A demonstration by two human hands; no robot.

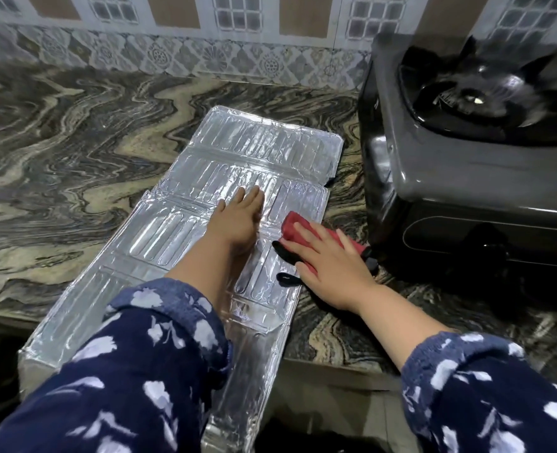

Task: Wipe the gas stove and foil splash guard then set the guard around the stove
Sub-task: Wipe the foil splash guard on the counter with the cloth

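Note:
The silver foil splash guard (179,223) lies flat and unfolded on the marbled counter, its near end hanging over the counter's front edge. My left hand (238,220) presses flat on the guard's middle, fingers stretched out. My right hand (327,259) lies palm down on a red cloth with black trim (295,225) at the guard's right edge. The dark grey single-burner gas stove (466,165) stands to the right of the guard, apart from it.
The marbled stone counter (74,152) spreads wide to the left and behind the guard. A patterned tile wall (172,57) runs along the back. The counter's front edge (336,371) is close to my arms. The stove's black burner grate (476,89) sticks up at the right.

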